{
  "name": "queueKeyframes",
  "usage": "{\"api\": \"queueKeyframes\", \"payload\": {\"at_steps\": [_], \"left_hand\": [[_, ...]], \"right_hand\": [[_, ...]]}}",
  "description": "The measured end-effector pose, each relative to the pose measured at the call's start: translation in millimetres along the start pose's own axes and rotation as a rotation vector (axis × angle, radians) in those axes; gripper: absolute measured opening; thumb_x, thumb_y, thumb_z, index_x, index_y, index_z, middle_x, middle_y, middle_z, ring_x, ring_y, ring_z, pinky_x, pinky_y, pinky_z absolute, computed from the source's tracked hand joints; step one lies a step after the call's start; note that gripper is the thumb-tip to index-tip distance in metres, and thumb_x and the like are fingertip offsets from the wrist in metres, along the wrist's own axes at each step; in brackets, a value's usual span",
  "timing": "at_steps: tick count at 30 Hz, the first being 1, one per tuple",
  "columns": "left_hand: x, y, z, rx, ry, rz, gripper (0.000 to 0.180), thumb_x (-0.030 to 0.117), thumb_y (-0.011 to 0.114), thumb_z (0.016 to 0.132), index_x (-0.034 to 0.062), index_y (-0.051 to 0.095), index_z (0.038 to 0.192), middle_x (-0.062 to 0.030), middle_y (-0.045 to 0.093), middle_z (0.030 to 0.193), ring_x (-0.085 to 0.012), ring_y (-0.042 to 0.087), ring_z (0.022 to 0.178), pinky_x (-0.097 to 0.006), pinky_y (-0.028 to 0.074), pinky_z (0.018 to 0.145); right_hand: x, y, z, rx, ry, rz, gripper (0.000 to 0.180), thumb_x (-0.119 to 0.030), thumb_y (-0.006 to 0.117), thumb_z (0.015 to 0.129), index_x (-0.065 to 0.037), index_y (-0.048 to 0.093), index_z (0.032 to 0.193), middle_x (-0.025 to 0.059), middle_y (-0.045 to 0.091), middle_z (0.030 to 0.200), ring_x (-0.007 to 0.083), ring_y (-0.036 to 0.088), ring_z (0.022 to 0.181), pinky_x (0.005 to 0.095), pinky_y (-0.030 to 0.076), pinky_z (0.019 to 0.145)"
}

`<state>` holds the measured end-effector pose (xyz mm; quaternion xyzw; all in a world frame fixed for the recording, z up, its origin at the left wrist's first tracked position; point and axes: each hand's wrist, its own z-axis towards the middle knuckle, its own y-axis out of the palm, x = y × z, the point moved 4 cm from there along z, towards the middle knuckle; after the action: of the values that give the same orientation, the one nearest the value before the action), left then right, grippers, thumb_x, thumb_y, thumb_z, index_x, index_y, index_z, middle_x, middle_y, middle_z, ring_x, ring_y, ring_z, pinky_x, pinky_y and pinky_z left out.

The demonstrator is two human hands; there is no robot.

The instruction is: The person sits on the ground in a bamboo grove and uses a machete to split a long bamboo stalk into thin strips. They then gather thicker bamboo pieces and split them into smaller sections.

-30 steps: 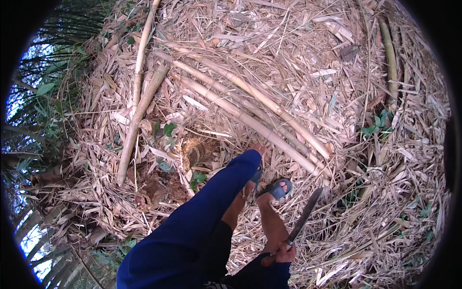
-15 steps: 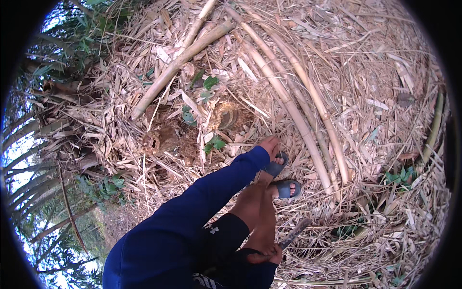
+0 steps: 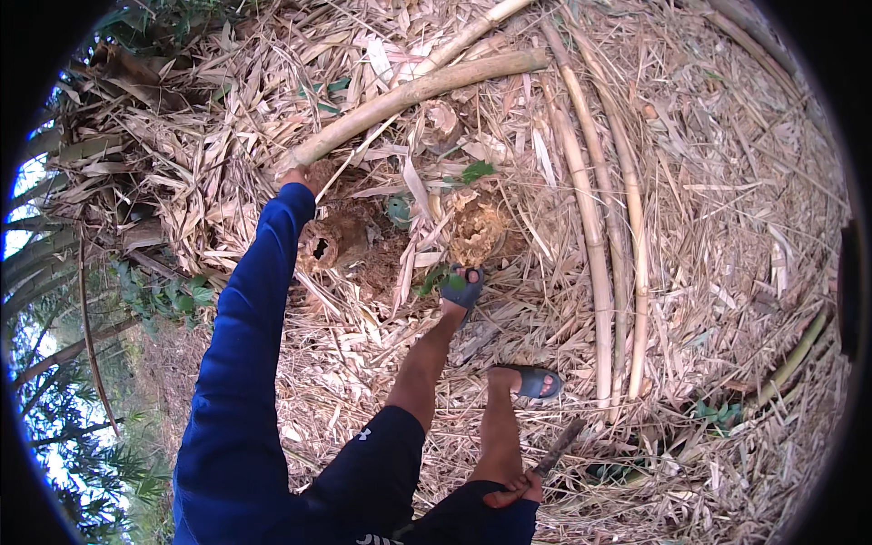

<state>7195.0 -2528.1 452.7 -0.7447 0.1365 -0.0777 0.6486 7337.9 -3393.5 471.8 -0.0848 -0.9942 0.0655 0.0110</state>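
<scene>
My left hand (image 3: pixel 298 176) is stretched forward at the near-left end of a thick, pale bamboo pole (image 3: pixel 409 95). Its fingers close round that end, partly hidden by the wrist and sleeve. The pole lies slantwise over dry leaves, its far end up to the right. Low in the view, my right hand (image 3: pixel 527 489) grips a machete (image 3: pixel 558 449) by its reddish-brown handle, beside my right thigh. The dark blade points up and to the right, away from my leg.
Several long bamboo poles (image 3: pixel 592 245) lie side by side on the right. Cut bamboo stumps (image 3: pixel 320 247) and a broken, yellowish stump (image 3: pixel 479 229) stand near my sandalled feet. Dry leaves (image 3: pixel 718 236) cover the ground. Upright bamboo stems (image 3: pixel 54 309) grow at the left.
My left hand has reached forward and left from near my feet to the bamboo pole's end and taken hold. One foot has stepped left. The machete stays in my right hand.
</scene>
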Motion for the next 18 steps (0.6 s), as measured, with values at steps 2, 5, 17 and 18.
{"api": "queueKeyframes", "payload": {"at_steps": [2, 5, 17, 18], "left_hand": [[-28, 6, 29, -0.033, -0.070, 0.056, 0.046, 0.027, 0.069, 0.073, 0.0055, 0.062, 0.113, -0.0231, 0.063, 0.109, -0.0376, 0.061, 0.102, -0.041, 0.048, 0.091], [-51, 21, 58, -0.059, -0.107, 0.210, 0.069, 0.033, 0.073, 0.068, 0.0082, 0.051, 0.128, -0.0235, 0.056, 0.124, -0.0373, 0.055, 0.113, -0.041, 0.044, 0.096], [-49, 24, 114, -0.401, -0.122, 0.325, 0.087, 0.042, 0.084, 0.055, 0.0107, 0.048, 0.127, -0.0176, 0.063, 0.113, -0.0354, 0.061, 0.104, -0.046, 0.047, 0.094], [-48, 14, 116, -0.448, -0.128, 0.343, 0.087, 0.041, 0.085, 0.054, 0.0101, 0.049, 0.126, -0.0178, 0.064, 0.110, -0.0351, 0.063, 0.101, -0.044, 0.048, 0.092]], "right_hand": [[-4, 17, -7, 0.046, -0.038, -0.041, 0.017, -0.017, 0.062, 0.079, -0.010, 0.046, 0.078, -0.0033, 0.040, 0.060, 0.0111, 0.041, 0.047, 0.0269, 0.037, 0.043], [-8, 42, -12, 0.081, -0.065, -0.083, 0.017, -0.016, 0.063, 0.079, -0.010, 0.047, 0.079, -0.0016, 0.039, 0.060, 0.0129, 0.040, 0.047, 0.0281, 0.037, 0.042], [-9, 138, -26, 0.044, -0.102, -0.360, 0.017, -0.010, 0.061, 0.074, -0.010, 0.046, 0.080, 0.0014, 0.041, 0.056, 0.0140, 0.041, 0.041, 0.0301, 0.037, 0.037], [-10, 138, -30, 0.054, -0.123, -0.342, 0.017, -0.010, 0.061, 0.074, -0.010, 0.046, 0.080, 0.0014, 0.042, 0.056, 0.0138, 0.041, 0.041, 0.0299, 0.037, 0.037]]}}
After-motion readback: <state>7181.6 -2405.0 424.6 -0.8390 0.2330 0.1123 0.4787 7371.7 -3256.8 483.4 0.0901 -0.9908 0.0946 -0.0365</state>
